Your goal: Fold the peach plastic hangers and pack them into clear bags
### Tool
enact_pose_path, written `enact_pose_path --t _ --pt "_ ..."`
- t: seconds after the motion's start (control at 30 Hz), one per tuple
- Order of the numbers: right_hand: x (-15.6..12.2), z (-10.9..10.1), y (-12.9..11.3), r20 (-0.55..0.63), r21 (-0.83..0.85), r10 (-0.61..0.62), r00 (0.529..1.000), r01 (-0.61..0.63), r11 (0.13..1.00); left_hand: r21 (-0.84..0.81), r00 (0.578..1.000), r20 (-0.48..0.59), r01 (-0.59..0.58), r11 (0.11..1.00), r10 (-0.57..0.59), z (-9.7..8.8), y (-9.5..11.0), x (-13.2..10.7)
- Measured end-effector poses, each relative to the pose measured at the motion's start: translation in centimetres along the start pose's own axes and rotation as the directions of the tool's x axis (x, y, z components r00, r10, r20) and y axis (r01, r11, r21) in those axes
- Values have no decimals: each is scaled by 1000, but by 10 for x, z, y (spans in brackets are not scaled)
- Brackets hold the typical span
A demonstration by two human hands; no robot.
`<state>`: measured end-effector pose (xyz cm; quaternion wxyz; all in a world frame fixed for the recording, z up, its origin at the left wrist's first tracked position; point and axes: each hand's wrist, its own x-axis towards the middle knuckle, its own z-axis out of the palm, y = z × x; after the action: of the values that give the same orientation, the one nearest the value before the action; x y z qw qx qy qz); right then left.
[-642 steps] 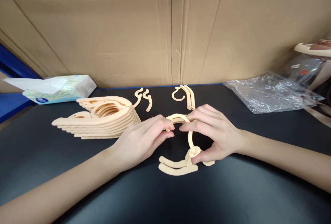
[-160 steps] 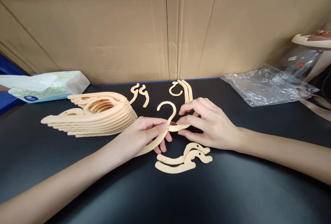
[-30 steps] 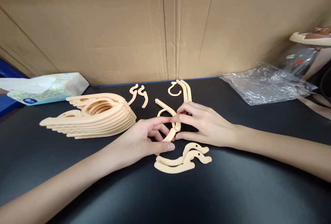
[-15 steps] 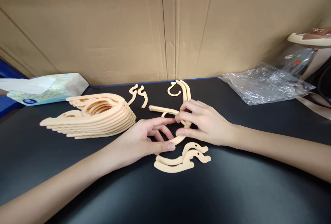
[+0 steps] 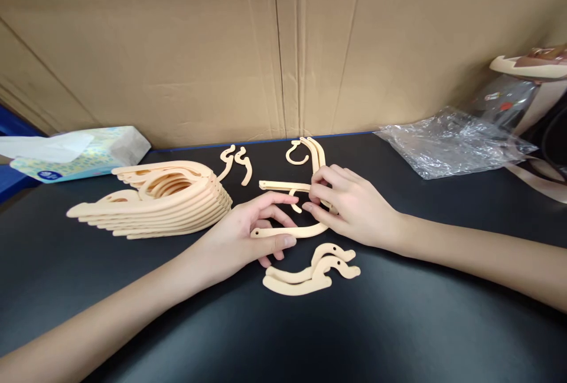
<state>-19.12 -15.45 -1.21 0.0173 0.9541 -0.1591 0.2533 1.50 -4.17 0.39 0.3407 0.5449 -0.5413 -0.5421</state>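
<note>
The peach-coloured folding plastic hanger [image 5: 290,231] lay half-folded low over the black surface [image 5: 420,312], between both hands. The left hand [image 5: 245,238] was lightly closed, pinching the lower arm's free end between thumb and fingers; the right hand [image 5: 354,209] was curled around the pivot by the hook. The part was judged light, stiff, smooth and thin at the joint, so best gripped near the pivot, not the arm tips.

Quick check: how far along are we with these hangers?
Done, it seems: a stack of folded hangers lies at the left. In hand: the left hand and right hand both grip one hanger, its two arms nearly folded together. Left, probably: two loose arm pieces in front of the hands, two small hooks, and a hook with arms at the back.
</note>
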Motion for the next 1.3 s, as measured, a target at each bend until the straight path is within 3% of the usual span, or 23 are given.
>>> enact_pose_path --t 0.27,0.4,0.5,0.6,0.73,0.9,1.3 --pt "1 -1 0 21 -2 16 1000 -16 1000 60 997 -81 7 998 -3 6 3 -2" --pt "1 -2 1 48 6 26 999 -26 1000 177 995 -93 -7 984 24 9 3 -3" --pt "0 -2 1 61 26 30 998 -32 999 394 978 -121 -111 912 171 10 2 -4" --pt "0 -1 2 55 40 24 998 -26 999 578 924 -111 -239 780 365 10 0 -5" --pt "1 0 2 73 45 13 997 -17 999 692 885 -72 -288 662 461 11 -3 -7" --pt "2 0 1 81 53 16 997 -20 998 730 866 -38 -317 605 499 11 -5 -9" --pt "2 1 2 78 55 4 997 -8 998 755 854 -39 -315 576 519 13 -5 -9"
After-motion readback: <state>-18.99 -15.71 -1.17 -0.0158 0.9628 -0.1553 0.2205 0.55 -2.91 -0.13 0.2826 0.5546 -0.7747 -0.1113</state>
